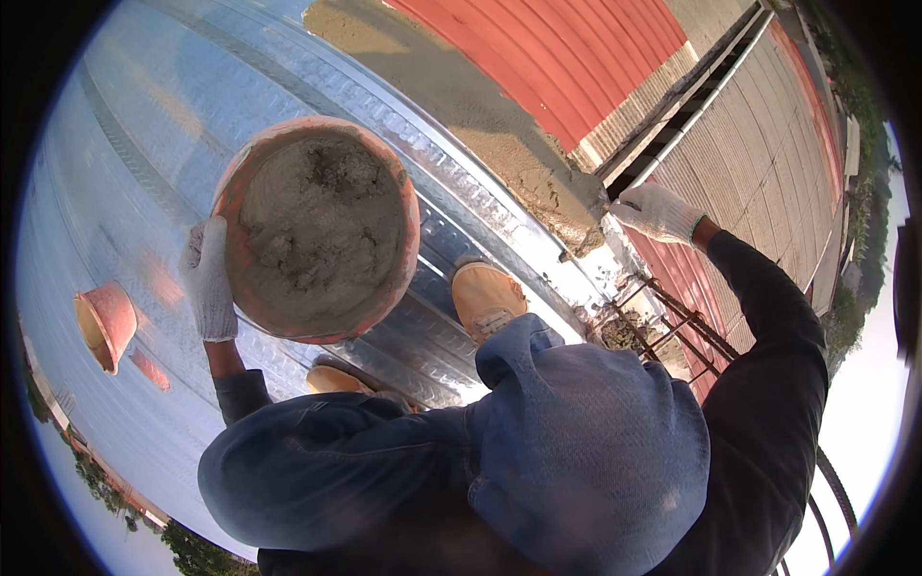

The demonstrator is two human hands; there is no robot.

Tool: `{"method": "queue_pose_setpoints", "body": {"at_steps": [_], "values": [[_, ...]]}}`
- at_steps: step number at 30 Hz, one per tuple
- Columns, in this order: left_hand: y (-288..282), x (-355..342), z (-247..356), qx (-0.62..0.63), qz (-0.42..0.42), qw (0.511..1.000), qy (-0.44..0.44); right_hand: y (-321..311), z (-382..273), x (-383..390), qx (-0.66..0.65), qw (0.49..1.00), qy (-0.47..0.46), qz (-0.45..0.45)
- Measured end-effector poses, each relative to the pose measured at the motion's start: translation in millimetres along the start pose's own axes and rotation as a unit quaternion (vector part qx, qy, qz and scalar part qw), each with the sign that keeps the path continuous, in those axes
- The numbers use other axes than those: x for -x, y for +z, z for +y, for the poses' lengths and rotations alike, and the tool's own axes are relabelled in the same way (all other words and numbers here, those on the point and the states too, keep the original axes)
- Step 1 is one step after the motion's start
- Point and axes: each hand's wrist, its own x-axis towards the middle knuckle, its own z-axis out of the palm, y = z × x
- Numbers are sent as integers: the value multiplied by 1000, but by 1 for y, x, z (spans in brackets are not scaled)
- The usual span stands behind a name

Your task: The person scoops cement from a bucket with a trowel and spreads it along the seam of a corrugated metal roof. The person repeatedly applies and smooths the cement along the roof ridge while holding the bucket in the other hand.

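Observation:
An orange bucket (407, 252) of wet grey mortar (322, 226) stands before me, slightly left of the middle. My left hand (209, 283), in a white knitted glove, is closed on the bucket's left side, its fingers partly hidden. Stretched out to the right, my gloved right hand (658, 211) is closed at the near end of a mortar-covered wall top (519, 158). Whatever it may hold is hidden behind the fingers. The mortar on the wall is smooth farther off and rough near this hand.
Corrugated metal sheeting (125, 221) spreads left, with a smaller bucket (106, 326) lying tipped on it. Red roofing (567, 58) lies beyond the wall, beside a narrow gap (687, 101). Bare rebar (687, 322) juts out near my right knee. My tan shoe (488, 300) stands beside the wall.

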Motion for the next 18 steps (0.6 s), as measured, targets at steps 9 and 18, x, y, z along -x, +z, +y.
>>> {"method": "queue_pose_setpoints", "body": {"at_steps": [9,18], "values": [[2,-1,3,13,6,1000,2,62,52,77,132,990,46,35],[-2,-3,-4,-2,14,1000,7,25,-47,45,-15,994,72,77]]}}
